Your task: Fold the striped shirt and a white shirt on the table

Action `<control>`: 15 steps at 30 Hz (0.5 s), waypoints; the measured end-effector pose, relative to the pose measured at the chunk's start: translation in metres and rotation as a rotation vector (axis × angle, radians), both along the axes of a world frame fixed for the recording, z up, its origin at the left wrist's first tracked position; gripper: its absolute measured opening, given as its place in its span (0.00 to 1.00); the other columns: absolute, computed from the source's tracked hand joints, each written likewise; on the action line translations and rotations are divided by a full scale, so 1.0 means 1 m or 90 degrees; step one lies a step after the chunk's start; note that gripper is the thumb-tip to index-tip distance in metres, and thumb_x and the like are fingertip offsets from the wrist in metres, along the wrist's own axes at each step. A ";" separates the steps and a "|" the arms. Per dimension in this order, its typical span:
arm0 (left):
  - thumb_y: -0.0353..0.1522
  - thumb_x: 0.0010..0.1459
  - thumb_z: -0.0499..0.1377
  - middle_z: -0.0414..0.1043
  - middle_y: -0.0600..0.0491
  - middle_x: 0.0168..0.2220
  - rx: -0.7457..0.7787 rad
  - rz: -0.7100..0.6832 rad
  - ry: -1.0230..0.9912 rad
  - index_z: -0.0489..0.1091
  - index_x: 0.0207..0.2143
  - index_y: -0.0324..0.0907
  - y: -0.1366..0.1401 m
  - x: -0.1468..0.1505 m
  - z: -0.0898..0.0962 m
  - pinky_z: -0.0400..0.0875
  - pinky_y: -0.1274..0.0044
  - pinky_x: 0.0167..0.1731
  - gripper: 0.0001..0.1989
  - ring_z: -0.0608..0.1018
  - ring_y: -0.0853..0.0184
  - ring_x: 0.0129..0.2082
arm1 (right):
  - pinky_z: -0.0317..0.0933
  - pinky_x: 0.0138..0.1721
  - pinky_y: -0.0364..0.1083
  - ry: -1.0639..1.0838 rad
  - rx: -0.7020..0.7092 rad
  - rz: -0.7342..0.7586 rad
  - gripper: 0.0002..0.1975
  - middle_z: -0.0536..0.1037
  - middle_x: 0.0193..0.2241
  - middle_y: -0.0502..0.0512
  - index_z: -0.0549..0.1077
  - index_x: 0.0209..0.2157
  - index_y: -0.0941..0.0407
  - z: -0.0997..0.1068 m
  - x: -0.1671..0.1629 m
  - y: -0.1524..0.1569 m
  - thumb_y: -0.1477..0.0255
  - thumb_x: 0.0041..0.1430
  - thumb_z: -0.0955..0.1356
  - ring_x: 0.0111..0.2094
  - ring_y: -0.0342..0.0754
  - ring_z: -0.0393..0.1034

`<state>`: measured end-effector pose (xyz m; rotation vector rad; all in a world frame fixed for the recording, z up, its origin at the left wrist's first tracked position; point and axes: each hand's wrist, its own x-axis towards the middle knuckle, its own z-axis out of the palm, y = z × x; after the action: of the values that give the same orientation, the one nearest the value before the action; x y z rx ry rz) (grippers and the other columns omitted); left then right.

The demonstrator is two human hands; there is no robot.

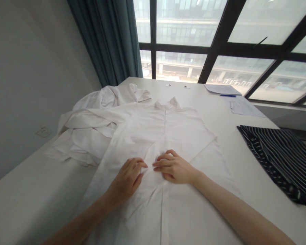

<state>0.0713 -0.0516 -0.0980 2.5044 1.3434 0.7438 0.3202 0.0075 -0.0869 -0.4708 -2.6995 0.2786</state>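
A white collared shirt [142,131] lies front up on the table, its collar [168,103] at the far end. My left hand [129,177] is at the middle of the shirt front, thumb and fingertips closed on a bit of the cloth. Facing it a small gap away, my right hand [174,168] has its fingers curled and pinching the cloth by the front opening. The cloth is creased below both hands. One sleeve is folded in across the front, partly under my hands, and the shirt's lower end runs out of view.
Heaped white garments [91,139] lie on the left of the white table [247,163]. At right is a black striped cloth [283,156]. Papers [221,89] and a blue pen [228,95] lie at the far right, before the window. A dark curtain [114,41] hangs behind.
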 end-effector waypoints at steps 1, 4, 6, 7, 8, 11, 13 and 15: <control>0.22 0.58 0.50 0.68 0.48 0.48 0.007 -0.004 0.017 0.66 0.47 0.43 0.000 0.000 -0.001 0.66 0.66 0.53 0.16 0.69 0.61 0.51 | 0.53 0.56 0.52 0.003 0.005 -0.005 0.14 0.79 0.48 0.53 0.76 0.46 0.53 0.000 0.002 0.002 0.76 0.61 0.64 0.53 0.47 0.67; 0.23 0.60 0.50 0.67 0.48 0.53 0.021 -0.018 0.063 0.66 0.49 0.44 -0.001 -0.002 -0.002 0.64 0.66 0.56 0.17 0.68 0.62 0.55 | 0.53 0.55 0.53 0.013 0.024 -0.021 0.13 0.80 0.46 0.54 0.76 0.45 0.54 -0.001 0.009 0.008 0.76 0.60 0.64 0.51 0.49 0.68; 0.23 0.61 0.49 0.64 0.49 0.57 0.030 -0.029 0.092 0.66 0.53 0.45 -0.002 -0.002 -0.002 0.63 0.66 0.57 0.20 0.65 0.62 0.59 | 0.53 0.55 0.54 0.019 0.037 -0.034 0.13 0.80 0.45 0.54 0.76 0.44 0.55 -0.001 0.015 0.012 0.77 0.60 0.65 0.51 0.49 0.68; 0.22 0.61 0.49 0.63 0.49 0.59 0.034 -0.035 0.106 0.65 0.55 0.46 -0.002 -0.003 -0.002 0.62 0.66 0.58 0.22 0.64 0.62 0.60 | 0.53 0.55 0.54 0.024 0.043 -0.043 0.12 0.80 0.45 0.54 0.76 0.44 0.55 -0.002 0.017 0.013 0.77 0.59 0.65 0.50 0.50 0.69; 0.22 0.62 0.49 0.62 0.49 0.60 0.037 -0.039 0.118 0.64 0.56 0.47 -0.002 -0.003 -0.002 0.62 0.67 0.58 0.23 0.63 0.62 0.61 | 0.53 0.54 0.54 0.030 0.048 -0.052 0.12 0.80 0.44 0.54 0.76 0.43 0.55 -0.002 0.019 0.015 0.77 0.59 0.65 0.50 0.50 0.69; 0.23 0.63 0.48 0.61 0.49 0.62 0.043 -0.042 0.131 0.61 0.60 0.47 -0.002 -0.003 -0.002 0.60 0.67 0.59 0.24 0.62 0.62 0.63 | 0.54 0.52 0.53 0.048 0.046 -0.092 0.11 0.80 0.44 0.55 0.76 0.42 0.55 -0.003 0.023 0.018 0.78 0.59 0.65 0.48 0.51 0.69; 0.23 0.63 0.48 0.62 0.49 0.62 0.044 -0.039 0.127 0.60 0.60 0.45 -0.002 -0.003 -0.003 0.60 0.67 0.59 0.24 0.62 0.63 0.62 | 0.55 0.51 0.53 0.056 0.028 -0.124 0.11 0.80 0.43 0.55 0.75 0.42 0.55 -0.003 0.024 0.019 0.78 0.61 0.64 0.47 0.50 0.69; 0.25 0.63 0.50 0.63 0.48 0.61 0.042 -0.037 0.120 0.62 0.58 0.44 -0.002 -0.003 -0.003 0.61 0.67 0.59 0.21 0.64 0.62 0.61 | 0.56 0.51 0.52 0.060 0.005 -0.162 0.11 0.80 0.43 0.56 0.75 0.44 0.55 -0.003 0.023 0.019 0.77 0.64 0.63 0.47 0.49 0.69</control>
<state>0.0680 -0.0533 -0.1014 2.7116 1.3162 0.5613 0.3435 0.0263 -0.0900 -0.7707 -2.5143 0.2116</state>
